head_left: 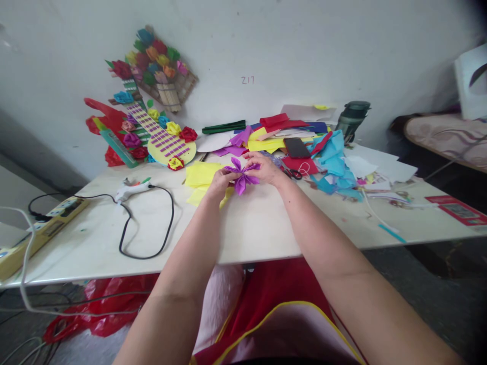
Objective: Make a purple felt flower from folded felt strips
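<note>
A purple paper flower (240,185) with several pointed petals is held up between both hands over the middle of the table. On its left side, my left hand (220,183) is closed, thumb and fingers pinching a petal near the centre. From the right, my right hand (266,168) grips the flower's upper right petals between thumb and fingers. Yellow paper sheets (201,175) lie under and beside my left hand. Just right of my right hand rest black-handled scissors (292,173), partly covered.
A white glue gun (131,190) with a looped black cord lies left, near a power strip (49,228). Behind stand a flower-covered paper guitar (169,144) and a glue bottle (117,144). Coloured paper, a phone (297,148), blue crepe paper (335,157) and a dark bottle (352,120) crowd the back right.
</note>
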`<state>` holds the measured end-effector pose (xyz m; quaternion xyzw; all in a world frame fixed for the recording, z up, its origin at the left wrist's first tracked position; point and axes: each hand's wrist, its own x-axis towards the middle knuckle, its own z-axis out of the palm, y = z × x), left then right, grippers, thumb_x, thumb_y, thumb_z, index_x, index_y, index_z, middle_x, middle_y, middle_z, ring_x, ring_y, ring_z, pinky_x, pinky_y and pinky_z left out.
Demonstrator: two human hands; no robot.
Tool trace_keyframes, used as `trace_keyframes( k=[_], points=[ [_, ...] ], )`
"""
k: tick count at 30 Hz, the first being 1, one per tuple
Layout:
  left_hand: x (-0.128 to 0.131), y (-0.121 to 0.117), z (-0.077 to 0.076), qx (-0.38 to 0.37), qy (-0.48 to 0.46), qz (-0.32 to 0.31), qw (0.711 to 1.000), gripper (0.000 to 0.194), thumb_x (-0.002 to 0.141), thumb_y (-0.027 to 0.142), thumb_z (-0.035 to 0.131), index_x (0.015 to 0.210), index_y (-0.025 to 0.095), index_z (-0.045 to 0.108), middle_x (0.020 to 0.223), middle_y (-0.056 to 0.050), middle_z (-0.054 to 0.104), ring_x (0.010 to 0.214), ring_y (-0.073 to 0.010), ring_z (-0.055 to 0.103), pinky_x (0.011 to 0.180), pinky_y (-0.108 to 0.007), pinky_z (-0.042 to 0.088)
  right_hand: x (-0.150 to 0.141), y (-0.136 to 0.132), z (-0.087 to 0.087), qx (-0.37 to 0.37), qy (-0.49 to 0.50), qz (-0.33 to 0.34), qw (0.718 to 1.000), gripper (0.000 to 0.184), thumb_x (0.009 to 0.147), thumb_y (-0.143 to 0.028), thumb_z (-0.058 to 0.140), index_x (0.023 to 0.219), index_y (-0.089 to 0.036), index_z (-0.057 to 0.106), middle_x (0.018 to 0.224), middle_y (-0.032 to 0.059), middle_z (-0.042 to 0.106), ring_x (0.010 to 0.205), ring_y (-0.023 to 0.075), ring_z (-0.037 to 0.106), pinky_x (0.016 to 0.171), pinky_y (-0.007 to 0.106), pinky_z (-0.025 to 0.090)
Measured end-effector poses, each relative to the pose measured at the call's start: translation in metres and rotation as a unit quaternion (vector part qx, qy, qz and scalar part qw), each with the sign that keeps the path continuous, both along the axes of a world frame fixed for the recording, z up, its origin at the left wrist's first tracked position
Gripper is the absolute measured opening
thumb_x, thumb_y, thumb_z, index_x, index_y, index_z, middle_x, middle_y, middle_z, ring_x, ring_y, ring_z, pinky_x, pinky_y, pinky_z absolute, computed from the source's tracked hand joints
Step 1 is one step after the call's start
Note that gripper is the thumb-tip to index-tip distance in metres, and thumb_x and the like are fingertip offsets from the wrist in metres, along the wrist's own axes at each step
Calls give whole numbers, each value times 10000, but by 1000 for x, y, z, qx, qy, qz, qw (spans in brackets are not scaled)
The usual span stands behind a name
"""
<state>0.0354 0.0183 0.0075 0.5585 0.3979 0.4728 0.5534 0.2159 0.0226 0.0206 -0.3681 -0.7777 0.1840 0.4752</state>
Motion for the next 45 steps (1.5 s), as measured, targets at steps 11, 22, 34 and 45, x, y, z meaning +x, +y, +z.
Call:
trace_keyframes(
  k=[11, 22, 34, 45],
  points=[
    [5, 1, -1, 40, 13, 53, 998, 263, 507, 280, 740, 690, 130, 625, 611, -1, 613, 539, -124, 544, 543, -268, 430, -20, 1, -4, -18, 15, -113, 993, 149, 632, -112, 596, 500, -181, 594, 959, 55, 693, 959, 211, 627, 925, 356, 456],
    [5, 4, -1, 38, -6, 73, 997, 276, 498, 275, 745, 689, 118, 622, 599, -14, 626, 528, -141, 567, 531, -284, 448, -1, -1, 2, -119, 78, -63, 988, 115, 688, -222, 581, 635, -162, 663, 1147, 79, 651, 1091, 226, 572, 1003, 371, 393],
    [6, 5, -3, 77, 30, 72, 994, 262, 479, 259, 750, 665, 128, 621, 607, -9, 627, 565, -140, 566, 591, -286, 462, -9, 1, 2, -123, -4, -101, 987, 129, 611, -168, 634, 501, -167, 567, 939, 56, 664, 944, 215, 599, 913, 349, 430],
    [7, 6, -6, 113, 47, 76, 990, 221, 493, 233, 735, 660, 143, 620, 617, 7, 620, 591, -129, 559, 625, -272, 462, -1, 3, -8, -189, 99, -29, 977, 106, 598, -241, 664, 579, -161, 598, 818, 10, 647, 799, 150, 561, 798, 292, 418]
  ],
)
